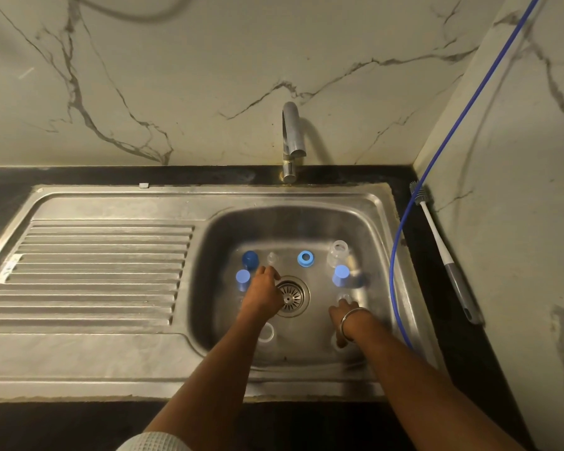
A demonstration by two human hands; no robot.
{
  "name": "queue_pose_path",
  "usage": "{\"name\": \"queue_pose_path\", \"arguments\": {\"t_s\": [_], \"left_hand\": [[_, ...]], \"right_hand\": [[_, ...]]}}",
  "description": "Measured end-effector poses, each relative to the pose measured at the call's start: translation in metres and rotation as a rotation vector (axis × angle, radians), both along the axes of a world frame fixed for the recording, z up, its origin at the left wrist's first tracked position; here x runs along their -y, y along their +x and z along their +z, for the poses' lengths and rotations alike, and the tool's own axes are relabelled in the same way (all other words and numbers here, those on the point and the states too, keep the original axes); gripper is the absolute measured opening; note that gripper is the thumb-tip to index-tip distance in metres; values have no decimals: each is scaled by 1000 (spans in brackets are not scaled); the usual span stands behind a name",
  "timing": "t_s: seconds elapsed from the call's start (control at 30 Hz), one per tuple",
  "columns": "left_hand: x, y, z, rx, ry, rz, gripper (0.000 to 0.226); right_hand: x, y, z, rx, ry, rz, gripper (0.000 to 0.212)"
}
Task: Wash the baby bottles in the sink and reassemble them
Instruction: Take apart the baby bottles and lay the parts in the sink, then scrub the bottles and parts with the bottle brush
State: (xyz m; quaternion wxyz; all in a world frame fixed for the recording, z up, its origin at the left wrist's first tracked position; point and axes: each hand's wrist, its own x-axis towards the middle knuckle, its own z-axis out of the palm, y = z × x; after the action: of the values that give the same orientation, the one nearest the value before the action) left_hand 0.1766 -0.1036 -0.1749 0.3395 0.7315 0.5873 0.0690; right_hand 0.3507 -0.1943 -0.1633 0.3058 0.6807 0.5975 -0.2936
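Note:
Baby bottle parts lie spread over the floor of the steel sink basin (365, 222). At the back stand a dark blue cap (250, 259), a clear nipple (272, 258), a blue ring collar (305, 258) and a clear bottle (338, 252). Pale blue caps sit at the left (243, 277) and at the right (341, 275). My left hand (263, 288) reaches in with fingers curled just below the back nipple, holding nothing visible. My right hand (341, 315), with a metal bangle on its wrist, has its fingertips at a second clear nipple (344, 298); the grip is unclear. A white-rimmed clear part (267, 332) lies beside my left forearm.
The drain strainer (288, 296) sits between my hands. The faucet (292, 141) stands behind the basin, with no water running. A ribbed drainboard (95, 271) extends to the left. A bottle brush (437, 242) and a blue hose (401, 229) lie along the right counter edge.

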Motion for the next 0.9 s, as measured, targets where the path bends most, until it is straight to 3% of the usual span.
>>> {"name": "queue_pose_path", "arguments": {"t_s": [0.23, 0.47, 0.9], "left_hand": [[-3, 0, 7, -5, 12, -3, 41], [-12, 1, 30, -6, 90, 18, 39], [-47, -7, 88, 95, 271, 8, 31]], "right_hand": [[-6, -2, 7, -56, 103, -34, 68], [-31, -9, 37, -111, 448, -14, 40], [-84, -26, 104, -107, 811, 46, 29]]}}
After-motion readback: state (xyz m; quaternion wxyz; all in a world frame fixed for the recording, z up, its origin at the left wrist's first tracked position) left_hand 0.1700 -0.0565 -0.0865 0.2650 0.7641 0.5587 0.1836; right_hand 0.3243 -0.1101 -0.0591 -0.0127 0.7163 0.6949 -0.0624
